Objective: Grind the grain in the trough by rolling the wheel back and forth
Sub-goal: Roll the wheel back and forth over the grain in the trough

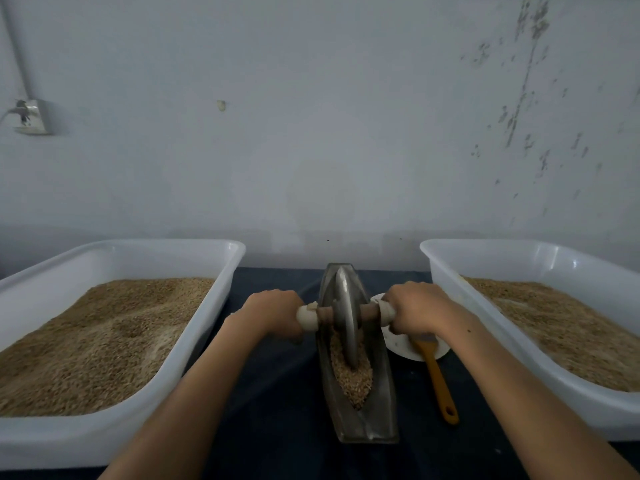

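Hands (pixel 277 311) apparently grip wheel (pixel 344 313) axle.

Two white tubs (pixel 221 299) (pixel 446 282), a yellow brush (pixel 438 379), a white dish (pixel 401 346).

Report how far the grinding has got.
Done: grain is loaded in the trough. In hand: left hand and right hand grip the axle, with the wheel standing in the grain. Left: the near-end kernels look whole, so most grinding remains.
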Action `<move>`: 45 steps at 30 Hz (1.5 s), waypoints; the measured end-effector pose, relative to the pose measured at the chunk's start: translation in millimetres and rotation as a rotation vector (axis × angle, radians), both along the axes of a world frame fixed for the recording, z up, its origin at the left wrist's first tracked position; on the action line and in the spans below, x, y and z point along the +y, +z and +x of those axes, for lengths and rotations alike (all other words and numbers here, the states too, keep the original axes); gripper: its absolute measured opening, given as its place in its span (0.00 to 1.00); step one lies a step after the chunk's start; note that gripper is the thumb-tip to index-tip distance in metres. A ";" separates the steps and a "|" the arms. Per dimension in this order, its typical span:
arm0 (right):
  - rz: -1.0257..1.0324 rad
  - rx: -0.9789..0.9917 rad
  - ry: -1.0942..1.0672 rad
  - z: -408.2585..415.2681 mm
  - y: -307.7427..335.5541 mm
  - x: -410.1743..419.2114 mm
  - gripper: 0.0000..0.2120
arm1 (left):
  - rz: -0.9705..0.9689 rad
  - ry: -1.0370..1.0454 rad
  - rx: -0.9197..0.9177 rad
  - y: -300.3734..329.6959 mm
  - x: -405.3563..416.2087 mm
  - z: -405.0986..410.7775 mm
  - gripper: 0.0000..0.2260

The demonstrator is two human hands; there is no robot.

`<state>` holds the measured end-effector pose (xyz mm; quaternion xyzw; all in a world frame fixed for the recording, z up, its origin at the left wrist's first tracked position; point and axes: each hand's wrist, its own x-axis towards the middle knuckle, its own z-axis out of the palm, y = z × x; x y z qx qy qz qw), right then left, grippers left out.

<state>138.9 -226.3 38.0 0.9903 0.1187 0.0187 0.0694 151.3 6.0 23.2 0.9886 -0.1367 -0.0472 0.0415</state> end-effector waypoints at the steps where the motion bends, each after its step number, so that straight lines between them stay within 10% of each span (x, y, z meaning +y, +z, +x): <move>1: -0.003 0.051 -0.010 -0.1 3.1 -0.1 0.10 | -0.020 -0.008 0.061 1.5 0.4 -0.6 0.08; 6: -0.009 0.083 -0.016 2.0 3.9 0.8 0.11 | -0.045 -0.005 0.086 2.7 0.1 -2.1 0.06; 16: 0.109 -0.274 0.017 11.1 -19.4 -2.4 0.07 | 0.021 0.053 -0.465 -16.5 -6.6 2.2 0.04; 27: 0.038 0.154 -0.004 3.7 1.9 -4.4 0.07 | 0.048 -0.016 -0.054 0.0 -1.6 2.4 0.15; 45: 0.142 -0.163 -0.002 18.3 -29.2 -13.9 0.03 | 0.127 0.059 -0.446 -5.7 -13.5 -3.3 0.07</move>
